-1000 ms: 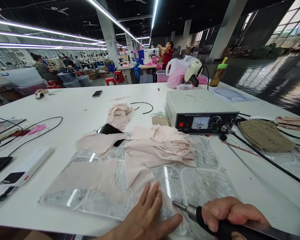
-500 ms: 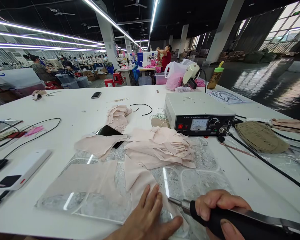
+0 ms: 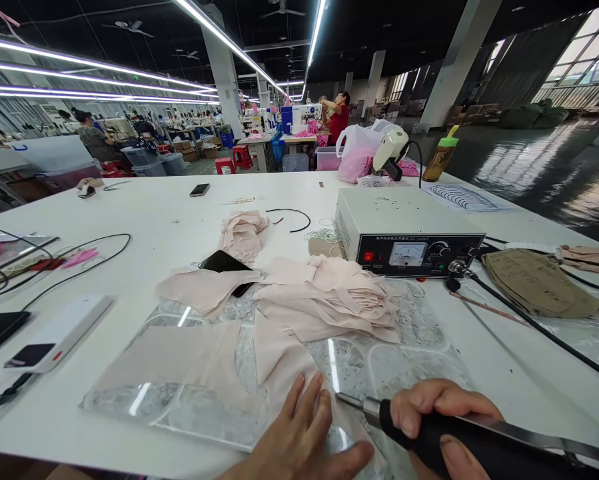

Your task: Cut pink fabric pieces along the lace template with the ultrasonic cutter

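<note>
My left hand (image 3: 302, 433) lies flat with fingers stretched on a pale pink fabric piece (image 3: 279, 353), pressing it to a clear sheet (image 3: 199, 420) with a grey marbled look. To its right, my right hand (image 3: 439, 420) is closed around the black grip of an ultrasonic handpiece (image 3: 424, 433). The handpiece's slim metal tip points left, at the fabric's right edge close to my left fingers; whether it touches cannot be made out. Another flat pink piece (image 3: 179, 353) lies at left on the sheet. Behind my left hand sits a heaped stack of pink pieces (image 3: 329, 293).
A control box (image 3: 409, 207) with a dial stands behind the sheet, its thick cable (image 3: 539, 327) running right. A dark phone (image 3: 224, 262) lies partly under fabric. A second fabric pile (image 3: 242, 235), a white device (image 3: 62, 333) and brown templates (image 3: 539, 283) lie around. People work farther back.
The whole view has shifted slightly to the right. Both hands, the handpiece and the fabric keep nearly the same positions relative to each other.
</note>
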Available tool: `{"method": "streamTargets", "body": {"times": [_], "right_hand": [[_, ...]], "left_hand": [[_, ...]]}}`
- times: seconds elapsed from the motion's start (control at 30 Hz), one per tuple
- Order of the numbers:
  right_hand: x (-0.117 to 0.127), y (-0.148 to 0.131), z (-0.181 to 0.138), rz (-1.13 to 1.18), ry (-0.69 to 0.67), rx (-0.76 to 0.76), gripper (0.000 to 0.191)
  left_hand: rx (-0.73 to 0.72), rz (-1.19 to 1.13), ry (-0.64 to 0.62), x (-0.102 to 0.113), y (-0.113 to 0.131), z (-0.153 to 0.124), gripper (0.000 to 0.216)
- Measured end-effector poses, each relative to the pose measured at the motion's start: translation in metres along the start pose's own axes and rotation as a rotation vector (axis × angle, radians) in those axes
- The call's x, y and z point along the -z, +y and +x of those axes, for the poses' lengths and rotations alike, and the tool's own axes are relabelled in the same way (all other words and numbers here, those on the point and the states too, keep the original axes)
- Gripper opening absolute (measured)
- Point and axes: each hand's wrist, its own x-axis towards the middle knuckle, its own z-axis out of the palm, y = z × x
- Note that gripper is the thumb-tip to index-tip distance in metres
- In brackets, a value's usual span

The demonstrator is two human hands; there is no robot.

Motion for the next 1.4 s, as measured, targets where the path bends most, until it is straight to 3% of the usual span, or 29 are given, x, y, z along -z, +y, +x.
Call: {"method": "streamTargets", "body": {"times": [0.27,0.4,0.83,1.27,1.4], "right_hand": [[0.003,0.006,0.001,-0.045,-0.02,0.041,0.004],[0.006,0.008,0.0,-0.051,-0.037,0.033,0.008],[-0.013,0.013,0.005,-0.037,0.04,0.041,0.007],[-0.019,0.017,0.009,-0.094,0.087,0.071,0.007],[-0.017,0.018,0.01,-0.135,0.039,0.098,0.008]], "left_hand": [[-0.04,0.034,-0.04,0.001,-0.002,0.0,0.052],[-0.021,0.039,0.014,-0.003,-0.001,-0.003,0.05],[0.008,0.026,0.08,-0.011,0.001,-0.005,0.052],[-0.005,0.016,0.058,-0.006,-0.001,-0.002,0.048],[-0.018,0.024,0.059,-0.006,-0.002,-0.002,0.049]]}}
